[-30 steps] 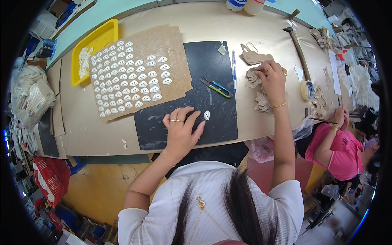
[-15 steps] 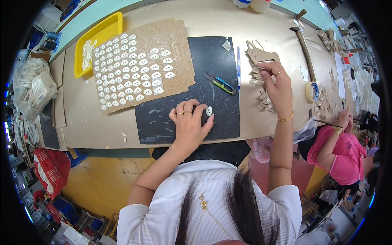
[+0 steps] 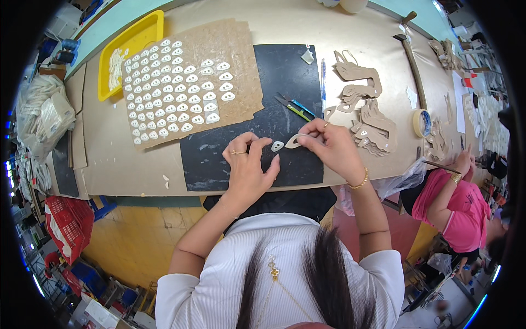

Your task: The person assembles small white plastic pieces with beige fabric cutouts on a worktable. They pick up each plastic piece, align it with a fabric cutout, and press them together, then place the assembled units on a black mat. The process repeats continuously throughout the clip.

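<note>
My right hand [image 3: 335, 149] pinches one end of a beige leather piece with an opening in it [image 3: 292, 143], held over the black cutting mat [image 3: 230, 167]. Just left of that piece, a small white oval piece with dark holes [image 3: 278, 146] is on the mat. My left hand [image 3: 246, 164] rests on the mat beside the white piece, thumb and index finger apart and curved toward it. Whether a fingertip touches it I cannot tell. Thread snips with green and blue handles [image 3: 298, 108] lie beyond my hands.
Rows of white oval pieces cover a brown sheet [image 3: 241, 44] at left, overlapping a yellow tray [image 3: 159, 24]. Beige cut-outs [image 3: 378, 123] are piled at right, near a pen [image 3: 323, 82], a hammer [image 3: 413, 66] and a tape roll [image 3: 417, 123]. A person in pink [image 3: 457, 211] sits far right.
My right hand has come from the beige pile at right down to the mat with a beige piece in its fingers. My left hand has stayed nearly in place.
</note>
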Available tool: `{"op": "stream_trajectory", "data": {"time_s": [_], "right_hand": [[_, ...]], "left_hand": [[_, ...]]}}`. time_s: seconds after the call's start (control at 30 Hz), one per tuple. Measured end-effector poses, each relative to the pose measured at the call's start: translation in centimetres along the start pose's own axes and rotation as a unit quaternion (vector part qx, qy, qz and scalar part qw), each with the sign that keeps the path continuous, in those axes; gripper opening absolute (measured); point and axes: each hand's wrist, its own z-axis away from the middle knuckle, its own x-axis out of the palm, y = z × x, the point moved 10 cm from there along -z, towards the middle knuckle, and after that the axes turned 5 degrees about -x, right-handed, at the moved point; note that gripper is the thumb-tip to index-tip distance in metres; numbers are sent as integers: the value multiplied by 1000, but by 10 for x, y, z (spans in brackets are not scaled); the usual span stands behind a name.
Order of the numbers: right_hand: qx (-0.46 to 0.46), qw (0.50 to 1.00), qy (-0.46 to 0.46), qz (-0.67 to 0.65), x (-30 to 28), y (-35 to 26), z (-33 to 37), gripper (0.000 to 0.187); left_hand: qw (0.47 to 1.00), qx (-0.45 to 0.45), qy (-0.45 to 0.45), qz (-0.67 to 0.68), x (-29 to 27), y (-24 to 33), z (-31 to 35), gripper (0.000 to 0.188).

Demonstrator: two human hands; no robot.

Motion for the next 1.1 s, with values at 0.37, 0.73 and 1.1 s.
{"op": "stream_trajectory", "data": {"time_s": [0.37, 0.73, 1.1], "right_hand": [[66, 994, 10, -88, 25, 23, 0, 16], [75, 996, 11, -41, 42, 14, 5, 18], [8, 996, 28, 88, 43, 0, -3, 19]], "left_hand": [[1000, -10, 14, -25, -4, -9, -4, 55], [999, 45, 3, 14, -12, -7, 11, 36], [994, 96, -20, -45, -7, 3, 17, 41]]}}
